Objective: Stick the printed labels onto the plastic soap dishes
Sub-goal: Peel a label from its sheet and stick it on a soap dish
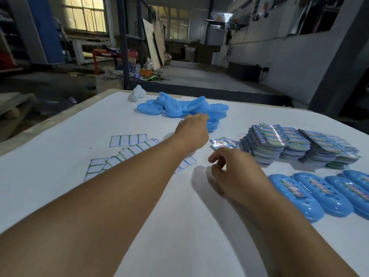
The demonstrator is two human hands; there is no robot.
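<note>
both my hands are out over the white tabletop [60, 136]. my left hand [192, 129] reaches far to the heap of unlabelled blue soap dishes [179, 106], fingers at its near edge; i cannot tell whether it grips one. my right hand [233, 170] hovers loosely curled, holding nothing, near the stacks of printed labels [295, 144] at right. labelled dishes [319, 192] line the near right; peeled backing sheets [127, 148] lie left.
</note>
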